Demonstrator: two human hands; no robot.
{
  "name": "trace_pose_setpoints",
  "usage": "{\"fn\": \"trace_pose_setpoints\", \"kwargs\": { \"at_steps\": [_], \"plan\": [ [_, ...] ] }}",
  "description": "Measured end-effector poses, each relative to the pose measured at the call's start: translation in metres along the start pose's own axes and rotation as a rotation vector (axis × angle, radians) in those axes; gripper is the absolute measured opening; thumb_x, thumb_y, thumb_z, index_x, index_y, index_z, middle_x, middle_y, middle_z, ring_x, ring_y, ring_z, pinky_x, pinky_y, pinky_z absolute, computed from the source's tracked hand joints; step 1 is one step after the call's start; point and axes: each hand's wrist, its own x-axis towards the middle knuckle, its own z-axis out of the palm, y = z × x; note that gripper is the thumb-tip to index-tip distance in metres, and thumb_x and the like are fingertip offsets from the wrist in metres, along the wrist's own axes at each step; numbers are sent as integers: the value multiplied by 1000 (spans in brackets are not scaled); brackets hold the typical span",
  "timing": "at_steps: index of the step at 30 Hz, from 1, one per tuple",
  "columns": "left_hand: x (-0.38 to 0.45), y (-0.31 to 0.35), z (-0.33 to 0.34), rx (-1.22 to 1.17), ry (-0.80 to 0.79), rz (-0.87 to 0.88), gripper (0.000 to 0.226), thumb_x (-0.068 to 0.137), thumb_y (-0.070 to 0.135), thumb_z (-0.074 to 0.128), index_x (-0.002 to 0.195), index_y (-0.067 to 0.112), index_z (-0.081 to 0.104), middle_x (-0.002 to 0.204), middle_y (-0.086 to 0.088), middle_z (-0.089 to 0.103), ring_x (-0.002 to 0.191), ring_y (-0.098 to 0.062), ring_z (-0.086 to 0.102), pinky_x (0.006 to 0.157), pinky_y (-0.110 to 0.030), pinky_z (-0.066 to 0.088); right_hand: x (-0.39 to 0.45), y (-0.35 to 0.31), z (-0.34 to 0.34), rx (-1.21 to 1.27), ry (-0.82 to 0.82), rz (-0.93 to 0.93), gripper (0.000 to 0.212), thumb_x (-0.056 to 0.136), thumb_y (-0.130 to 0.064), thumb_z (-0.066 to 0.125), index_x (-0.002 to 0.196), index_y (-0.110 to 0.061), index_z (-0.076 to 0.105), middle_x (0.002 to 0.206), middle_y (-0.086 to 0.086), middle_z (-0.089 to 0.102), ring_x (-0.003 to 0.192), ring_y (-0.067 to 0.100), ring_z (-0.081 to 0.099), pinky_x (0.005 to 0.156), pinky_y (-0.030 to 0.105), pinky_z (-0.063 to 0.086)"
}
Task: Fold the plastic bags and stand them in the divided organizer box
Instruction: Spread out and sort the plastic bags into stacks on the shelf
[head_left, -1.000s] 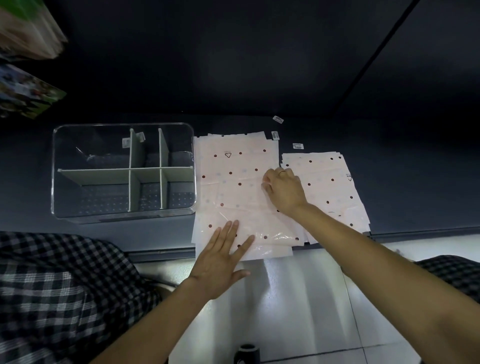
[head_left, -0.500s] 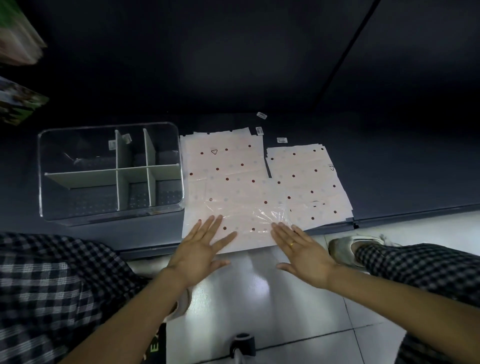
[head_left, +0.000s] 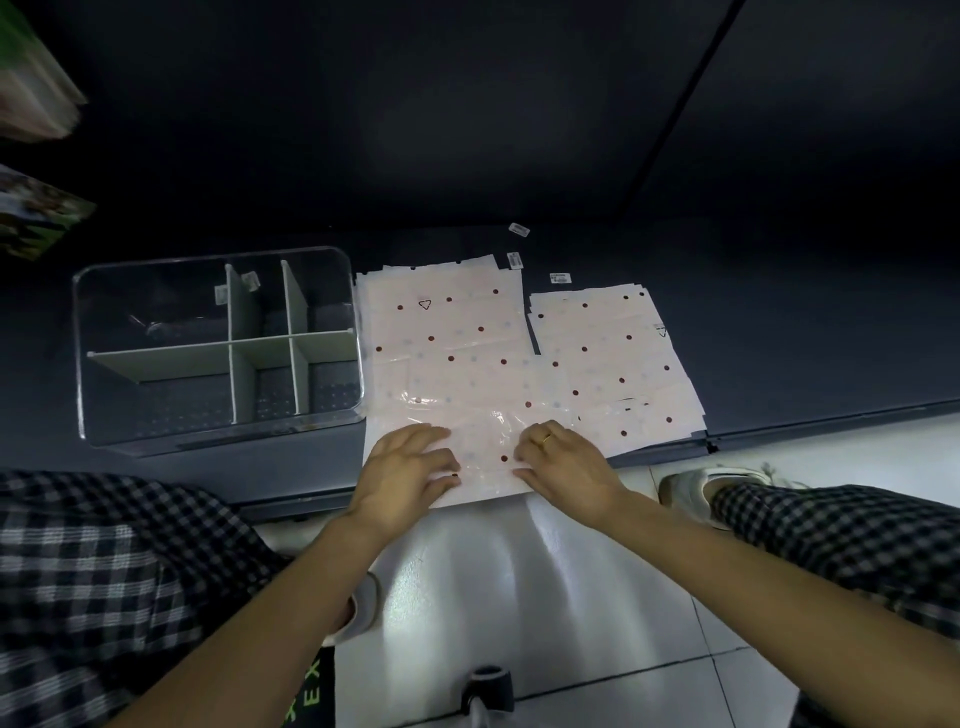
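1. Plastic bags (head_left: 447, 353): pale pink, dotted, lying flat in a stack on the dark counter (head_left: 779, 322), just right of the organizer box. Near edge of the stack overhangs the counter's front lip.
2. Second stack of bags (head_left: 613, 358): same print, just right of the first, fanned slightly, its left edge overlapped by the top bag.
3. Left hand (head_left: 402, 480): on the near left part of the top bag, fingers curled, tips on the film. Whether it pinches the edge cannot be told.
4. Right hand (head_left: 563, 465): on the near right part of the same bag, fingers bent, thumb at the near edge; ring on one finger. Grip likewise unclear.
5. Film between the two hands is wrinkled and glossy.
6. Organizer box (head_left: 83, 364): clear walls, pale dividers forming several compartments; no bags stand in them.
7. Three small labels (head_left: 518, 229) lie on the counter beyond the stacks.
8. Checked trousers (head_left: 104, 571) at both lower sides; a pale shoe (head_left: 685, 488) on the white tiled floor (head_left: 519, 597).
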Motion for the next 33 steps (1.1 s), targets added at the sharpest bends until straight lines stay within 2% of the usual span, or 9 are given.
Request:
{"fn": "trace_pose_setpoints", "kwargs": {
  "at_steps": [5, 10, 14, 18, 20, 23, 26, 30, 33],
  "plan": [
    [8, 2, 2, -1, 8, -52, 33, 80, 47, 68, 107, 28, 65, 131, 10, 49, 127, -15, 38, 103, -26, 18, 2, 2, -1, -40, -100, 55, 25, 54, 2, 78, 74, -10, 68, 73, 2, 66, 62, 19, 60, 45, 24, 47],
    [13, -9, -15, -48, 37, -90, 57, 71, 46, 76, 123, 31, 57, 132, 12, 52, 125, -14, 43, 102, -30, 25, 11, 19, -22, 503, -388, 187, 20, 101, -19, 37, 109, -14, 55, 109, 2, 63, 101, 19, 52, 89, 32, 40],
    [14, -14, -24, -518, -42, -342, 34, 73, 26, 80, 101, 34, 62, 102, 6, 68, 100, -15, 59, 86, -32, 48, 25, 36, -37, 834, -603, 365, 20, 100, -27, 36, 84, -36, 43, 74, -10, 48, 68, 10, 40, 64, 26, 34],
    [13, -12, -23, -763, 44, -464, 32, 83, 12, 71, 109, 24, 58, 77, 5, 68, 78, -18, 63, 65, -30, 51, 48, 47, -31, 893, -526, 475, 18, 98, -22, 44, 81, -27, 50, 79, -12, 52, 77, 11, 44, 69, 25, 36],
    [15, -9, -21, -718, 99, -512, 42, 86, 15, 67, 124, 18, 49, 73, -4, 64, 70, -20, 56, 65, -28, 44, 60, 51, -25, 826, -492, 524, 15, 97, -24, 45, 88, -17, 55, 93, -6, 59, 90, 16, 51, 78, 27, 40],
    [13, 2, -17, -612, 170, -527, 60, 88, 19, 64, 140, 20, 34, 113, -9, 56, 93, -21, 55, 81, -29, 44, 73, 55, -15, 692, -499, 569, 22, 98, -30, 43, 90, -11, 51, 104, 7, 62, 95, 22, 53, 84, 34, 42],
    [5, 17, -9, -252, 278, -324, 61, 89, 20, 63, 142, 12, 35, 139, -9, 42, 125, -25, 42, 104, -37, 37, 79, 56, -8, 605, -521, 579, 22, 99, -31, 40, 86, -14, 46, 104, 10, 61, 94, 25, 54, 84, 35, 43],
    [9, 26, 9, 135, 20, -7, 63, 95, 43, 45, 149, 17, 23, 159, -5, 7, 147, -25, 1, 118, -35, -9, 81, 54, -1, 489, -540, 551, 27, 100, -30, 36, 98, -8, 51, 102, 10, 62, 96, 28, 56, 83, 37, 42],
    [21, 16, 19, 324, -151, -8, 74, 94, 61, 22, 150, 23, -8, 153, -4, -25, 143, -25, -22, 114, -37, -20, 81, 54, 1, 465, -547, 561, 26, 100, -29, 35, 99, -9, 51, 102, 10, 63, 94, 28, 55, 80, 34, 40]
  ]
}}
